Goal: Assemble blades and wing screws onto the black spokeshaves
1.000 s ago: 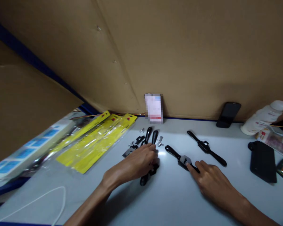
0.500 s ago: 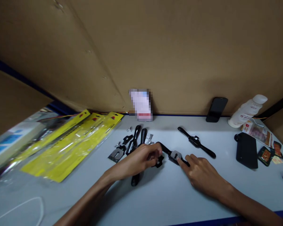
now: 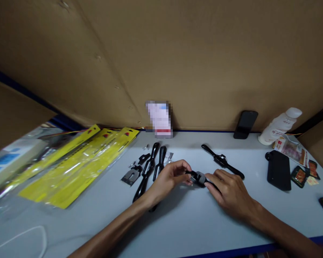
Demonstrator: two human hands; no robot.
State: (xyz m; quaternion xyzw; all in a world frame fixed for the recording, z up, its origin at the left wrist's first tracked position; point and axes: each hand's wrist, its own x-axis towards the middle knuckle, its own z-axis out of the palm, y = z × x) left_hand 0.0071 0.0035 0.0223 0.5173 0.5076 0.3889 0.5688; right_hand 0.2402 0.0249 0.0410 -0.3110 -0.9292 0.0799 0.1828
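Note:
My right hand (image 3: 228,190) is closed around one handle of a black spokeshave, with a grey blade (image 3: 202,176) lying on its middle. My left hand (image 3: 173,175) pinches a small black clamp plate (image 3: 194,175) over the left side of that blade. Left of my hands lie two more black spokeshave bodies (image 3: 148,167), partly under my left forearm. Beside them are a slotted grey blade (image 3: 131,176), another black clamp plate (image 3: 144,158) and small screws (image 3: 145,147). A further spokeshave body (image 3: 221,160) rests beyond my right hand.
Yellow-backed plastic sleeves (image 3: 78,165) and a white box (image 3: 14,157) cover the left side. A pixelated upright card or screen (image 3: 160,120), a black phone (image 3: 245,124) and a white bottle (image 3: 280,127) stand along the back panel. A black case (image 3: 279,171) and snack packets (image 3: 298,176) lie right.
My left hand has brought the black clamp plate from the table rightward onto the blade. My right index finger has come off the blade, and that hand now grips the spokeshave's handle.

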